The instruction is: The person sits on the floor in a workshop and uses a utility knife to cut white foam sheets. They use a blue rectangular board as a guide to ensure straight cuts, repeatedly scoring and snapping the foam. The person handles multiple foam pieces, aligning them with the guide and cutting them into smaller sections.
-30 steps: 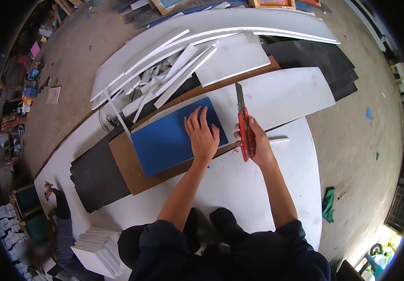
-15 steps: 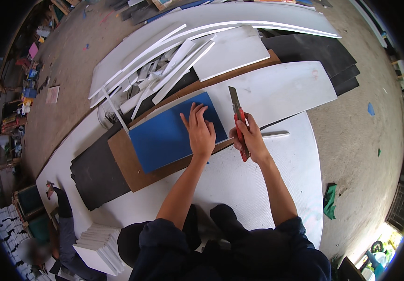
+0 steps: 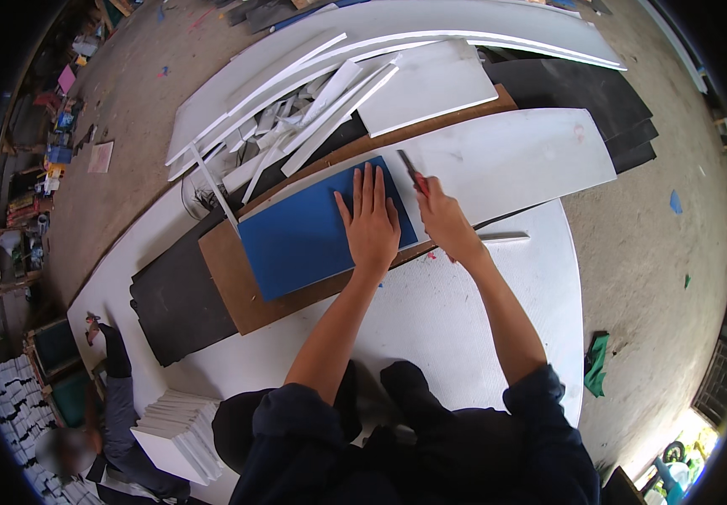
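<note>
My left hand (image 3: 372, 223) lies flat on a blue rectangular board (image 3: 300, 236), its fingers stretched toward the board's far edge. In my right hand (image 3: 446, 220) is a red utility knife (image 3: 418, 178) with its blade out. The blade tip is close to the far right corner of the blue board, pointing away from me; whether it touches anything I cannot tell. Beneath the blue board lies a long white foam sheet (image 3: 515, 156), which extends to the right. Under both is a brown board (image 3: 227, 282), partly hidden.
White offcut strips (image 3: 321, 109) are heaped beyond the boards. Black sheets (image 3: 182, 295) stick out at the left. A thin white strip (image 3: 506, 237) lies near my right wrist. Stacked white panels (image 3: 180, 438) stand at lower left, beside another person's leg (image 3: 123, 396).
My left hand has flattened on the blue board with its fingers straightened. The knife has moved left and tilted down toward the board's right edge.
</note>
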Demonstrator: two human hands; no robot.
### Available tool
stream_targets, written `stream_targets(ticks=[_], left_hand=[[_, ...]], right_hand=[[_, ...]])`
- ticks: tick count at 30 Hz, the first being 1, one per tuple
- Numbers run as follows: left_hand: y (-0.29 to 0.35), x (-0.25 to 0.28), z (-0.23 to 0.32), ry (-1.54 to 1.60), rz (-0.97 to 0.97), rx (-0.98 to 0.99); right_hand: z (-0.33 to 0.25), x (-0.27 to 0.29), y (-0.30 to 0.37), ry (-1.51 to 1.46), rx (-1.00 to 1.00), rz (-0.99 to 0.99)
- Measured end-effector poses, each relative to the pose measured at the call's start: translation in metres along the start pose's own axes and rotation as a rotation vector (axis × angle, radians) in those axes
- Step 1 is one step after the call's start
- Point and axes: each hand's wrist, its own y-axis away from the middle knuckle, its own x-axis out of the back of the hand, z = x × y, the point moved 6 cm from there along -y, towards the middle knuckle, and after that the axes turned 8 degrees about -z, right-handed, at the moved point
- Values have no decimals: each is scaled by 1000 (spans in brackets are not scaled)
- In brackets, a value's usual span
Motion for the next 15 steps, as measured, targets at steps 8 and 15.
stream_targets(ticks=[8,15], left_hand=[[-3,-5,6,-87,-119,21],[-3,-8,2,-117,-133,24]], right_hand=[[-27,-19,-37,587,-77,108],[-28,-24,-40,587,-103,125]])
